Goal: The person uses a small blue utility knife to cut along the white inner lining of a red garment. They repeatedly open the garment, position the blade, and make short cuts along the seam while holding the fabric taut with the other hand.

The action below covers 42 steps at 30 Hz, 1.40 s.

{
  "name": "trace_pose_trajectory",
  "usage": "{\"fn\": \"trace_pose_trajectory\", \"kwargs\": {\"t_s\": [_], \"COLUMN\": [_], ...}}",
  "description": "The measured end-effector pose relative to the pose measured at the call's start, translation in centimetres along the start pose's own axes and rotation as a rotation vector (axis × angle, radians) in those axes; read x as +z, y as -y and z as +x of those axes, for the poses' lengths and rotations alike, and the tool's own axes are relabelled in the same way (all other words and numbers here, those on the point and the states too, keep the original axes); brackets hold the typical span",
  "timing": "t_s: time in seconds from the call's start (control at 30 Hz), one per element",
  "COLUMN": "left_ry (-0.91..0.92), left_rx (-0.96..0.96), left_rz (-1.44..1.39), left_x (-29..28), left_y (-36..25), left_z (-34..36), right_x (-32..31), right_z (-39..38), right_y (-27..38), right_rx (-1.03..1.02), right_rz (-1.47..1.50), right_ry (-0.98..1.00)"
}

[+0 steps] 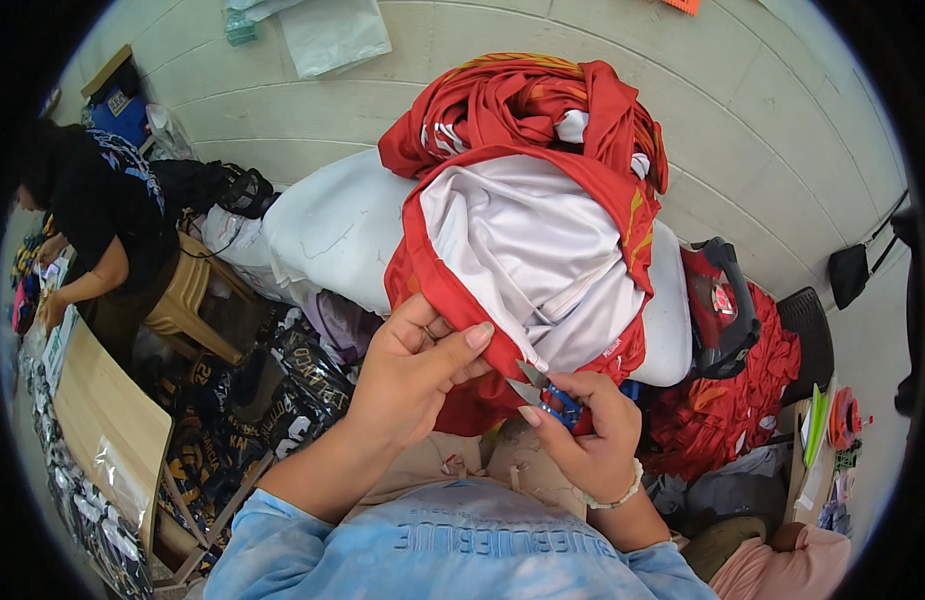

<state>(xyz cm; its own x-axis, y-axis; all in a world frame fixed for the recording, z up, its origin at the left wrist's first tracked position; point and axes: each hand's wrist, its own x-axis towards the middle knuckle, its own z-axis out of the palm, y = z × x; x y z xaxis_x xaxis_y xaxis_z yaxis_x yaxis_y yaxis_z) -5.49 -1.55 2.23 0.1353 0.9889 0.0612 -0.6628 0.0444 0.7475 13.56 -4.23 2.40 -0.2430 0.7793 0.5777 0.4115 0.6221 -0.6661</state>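
A red garment with a shiny white inner side (522, 235) lies spread over the white padded ironing board (337, 225). My left hand (402, 375) pinches its red hem between thumb and fingers near the front edge. In my right hand (597, 435) is a pair of small thread snips (559, 402) with blue handles. Their metal blades point at the hem, close to my left fingertips, and look parted. Whether a blade touches the cloth, I cannot tell. Behind the white part, more red and yellow fabric (512, 105) is heaped up against the wall.
A dark red and black iron (720, 300) stands at the board's right end, beside a red fabric pile (717, 415). At the left, a co-worker in black (112, 220) bends over a table near a tan plastic chair (187, 300). A pink-clothed person (787, 570) is at lower right.
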Motion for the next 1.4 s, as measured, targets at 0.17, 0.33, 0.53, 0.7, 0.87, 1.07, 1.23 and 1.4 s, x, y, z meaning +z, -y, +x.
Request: {"fn": "trace_pose_trajectory", "kwargs": {"t_s": [0.17, 0.33, 0.53, 0.7, 0.87, 1.07, 1.23, 1.4], "left_ry": [0.008, 0.021, 0.033, 0.007, 0.001, 0.004, 0.092, 0.053], "left_rx": [-0.022, 0.006, -0.026, -0.038, -0.047, -0.084, -0.080, -0.059], "left_rz": [0.051, 0.051, 0.042, 0.023, 0.034, -0.005, -0.002, -0.014], "left_x": [-0.3, -0.1, -0.1, 0.0, 0.1, -0.3, -0.4, -0.2], "left_y": [0.0, 0.1, 0.0, 0.2, 0.2, 0.3, 0.4, 0.7], "left_z": [-0.1, -0.1, 0.2, 0.4, 0.8, 1.0, 0.9, 1.0], "right_x": [0.3, -0.1, 0.0, -0.1, 0.0, 0.0, -0.2, -0.2], "right_z": [0.2, 0.3, 0.7, 1.0, 1.5, 1.9, 2.6, 3.0], "right_y": [-0.2, 0.0, -0.2, -0.7, -1.1, -1.8, -2.1, -1.8], "right_rx": [0.065, -0.049, -0.041, -0.046, -0.068, -0.086, -0.103, -0.085], "right_rz": [-0.017, -0.003, -0.078, -0.054, -0.060, -0.020, -0.043, -0.043], "right_ry": [-0.102, -0.022, -0.048, -0.010, -0.040, -0.036, -0.008, 0.015]}}
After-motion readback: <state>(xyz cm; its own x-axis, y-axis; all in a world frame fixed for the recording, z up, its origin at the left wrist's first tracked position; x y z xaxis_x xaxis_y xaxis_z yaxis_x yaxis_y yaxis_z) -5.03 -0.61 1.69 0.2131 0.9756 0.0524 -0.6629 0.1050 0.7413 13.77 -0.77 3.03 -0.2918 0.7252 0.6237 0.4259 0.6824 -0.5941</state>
